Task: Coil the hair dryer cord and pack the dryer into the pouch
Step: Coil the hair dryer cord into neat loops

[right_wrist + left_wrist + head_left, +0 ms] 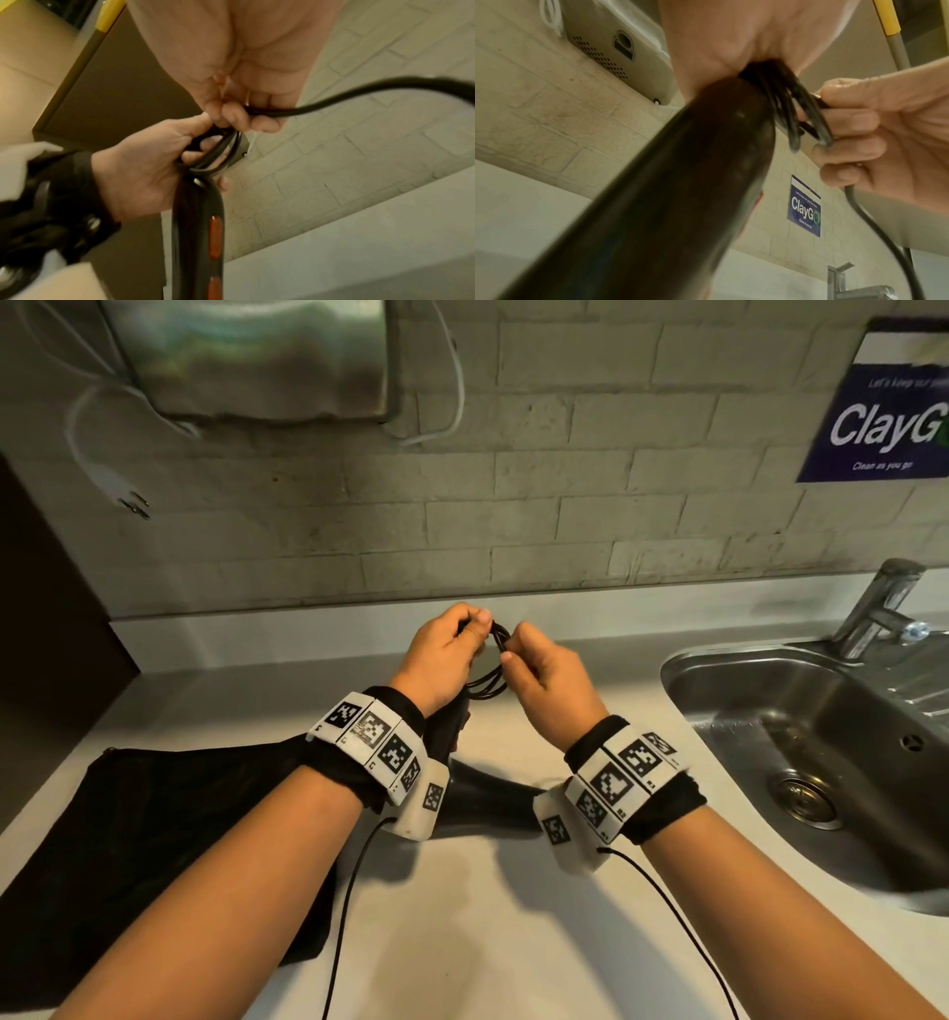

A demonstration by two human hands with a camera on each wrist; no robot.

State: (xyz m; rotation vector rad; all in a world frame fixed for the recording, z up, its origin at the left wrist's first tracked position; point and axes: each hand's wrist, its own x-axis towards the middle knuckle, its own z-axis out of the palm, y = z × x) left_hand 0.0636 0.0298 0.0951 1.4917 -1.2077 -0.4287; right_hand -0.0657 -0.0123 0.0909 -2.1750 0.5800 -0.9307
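A black hair dryer (488,806) hangs nose-down above the counter between my wrists, its handle (197,233) showing orange buttons. My left hand (475,629) grips the top of the handle together with several loops of the black cord (495,660). My right hand (513,654), close beside it, pinches a free strand of the cord (282,112), which trails off to the right. The left wrist view has the cord loops (790,113) running from my left palm to the right hand's fingers (847,121). The black pouch (179,839) lies flat on the counter, under my left forearm.
A steel sink (821,737) with a faucet (883,608) is set into the counter at the right. On the brick wall hang a metal dispenser (246,356), a white cable with a plug (128,500) and a blue poster (883,403).
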